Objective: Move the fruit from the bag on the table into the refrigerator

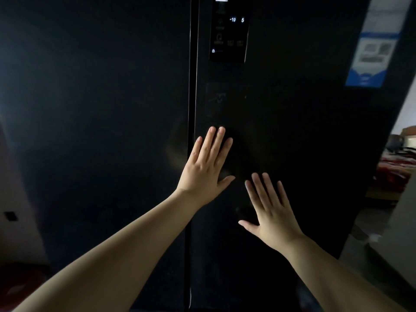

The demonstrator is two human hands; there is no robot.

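The shut refrigerator [304, 143] is faced. The left hand [206, 164], flat and empty, is laid just right of its vertical door seam [191, 86], centre frame; the right hand [271, 213], likewise flat, lower right. No fruit is shown.

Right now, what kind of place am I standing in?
Probably a home kitchen or a room nearby: a black two-door refrigerator fills the view, its lit control panel reads -19 and 5, and a blue label sits at its upper right.
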